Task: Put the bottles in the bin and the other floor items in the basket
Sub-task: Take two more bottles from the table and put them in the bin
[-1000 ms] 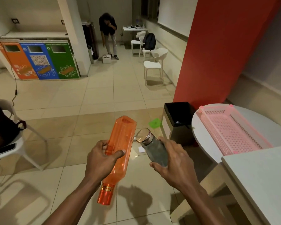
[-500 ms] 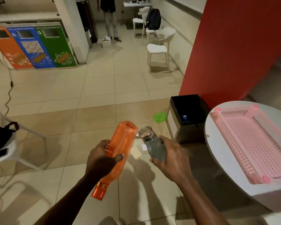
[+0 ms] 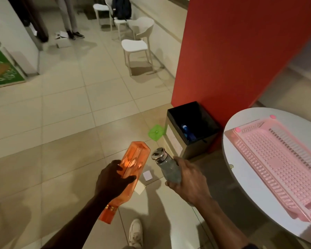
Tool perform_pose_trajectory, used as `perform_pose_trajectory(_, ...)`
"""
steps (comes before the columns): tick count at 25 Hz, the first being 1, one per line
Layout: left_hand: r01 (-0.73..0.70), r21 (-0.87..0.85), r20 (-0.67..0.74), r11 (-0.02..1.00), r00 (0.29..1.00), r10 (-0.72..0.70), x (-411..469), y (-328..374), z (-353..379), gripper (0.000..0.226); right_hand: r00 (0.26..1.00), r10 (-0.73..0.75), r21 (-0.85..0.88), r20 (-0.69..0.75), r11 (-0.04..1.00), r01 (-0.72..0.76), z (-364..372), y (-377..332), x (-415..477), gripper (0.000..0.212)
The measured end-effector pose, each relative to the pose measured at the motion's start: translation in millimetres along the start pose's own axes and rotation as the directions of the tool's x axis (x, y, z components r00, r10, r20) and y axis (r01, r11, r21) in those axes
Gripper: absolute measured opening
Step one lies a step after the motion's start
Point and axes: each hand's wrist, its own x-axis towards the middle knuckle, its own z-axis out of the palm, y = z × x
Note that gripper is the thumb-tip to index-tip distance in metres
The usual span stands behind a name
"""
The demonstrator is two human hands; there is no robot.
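Now my right hand (image 3: 188, 178), clenched on the grey steel-capped bottle (image 3: 166, 166), sits nearer the black bin (image 3: 176, 139) ahead-right than my left hand (image 3: 113, 178), gripping the long orange plastic bottle (image 3: 131, 169).

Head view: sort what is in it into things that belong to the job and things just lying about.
Job: orange bottle in left hand; grey bottle in right hand; black bin with a blue bottle inside; pink basket; green item and paper slips on the floor.

Lying about: white chairs; backpack; round table.
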Motion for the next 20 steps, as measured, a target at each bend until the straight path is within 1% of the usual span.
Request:
perform_pose_trajectory(2, -0.031, 0.043, 0.034, 0.999, 0.999, 0.030, 40.4, 6.8, -6.5, 0.085, 0.999, 0.030, 0.003, -0.015, 1.000, -0.030, -0.9, -3.6, 28.6, 0.085)
perform_pose_trajectory(5, -0.081, 0.061, 0.072, 0.995, 0.994, 0.076, 92.8, 20.2, -3.7, 0.084, 0.997, 0.080, 0.010, -0.008, 0.997, -0.080, -0.1, -1.7, 63.5, 0.083)
perform_pose_trajectory(8, -0.092, 0.060, 0.113, 0.994, 0.990, 0.085, 135.0, 37.7, 11.2, 0.083, 0.992, 0.127, 0.022, -0.016, 0.992, -0.127, 3.5, 13.4, 94.6, 0.081)
perform_pose_trajectory(11, -0.100, 0.086, 0.156, 0.991, 0.984, 0.085, 173.9, 58.1, 34.2, 0.091, 0.986, 0.166, 0.045, 0.003, 0.985, -0.166, 12.3, 41.8, 135.0, 0.079)
perform_pose_trajectory(13, -0.086, 0.095, 0.176, 0.992, 0.982, 0.068, 199.4, 71.9, 51.5, 0.093, 0.985, 0.171, 0.053, 0.020, 0.984, -0.172, 17.4, 62.7, 169.2, 0.079)
perform_pose_trajectory(17, -0.013, 0.090, 0.213, 0.996, 0.977, -0.007, 255.2, 101.1, 88.2, 0.086, 0.974, 0.208, 0.093, 0.091, 0.972, -0.216, 25.4, 112.4, 240.0, 0.085)
perform_pose_trajectory(20, 0.050, 0.103, 0.218, 0.993, 0.973, -0.072, 300.7, 130.2, 125.2, 0.081, 0.989, 0.147, 0.061, 0.017, 0.987, -0.148, 33.3, 160.6, 286.4, 0.086)
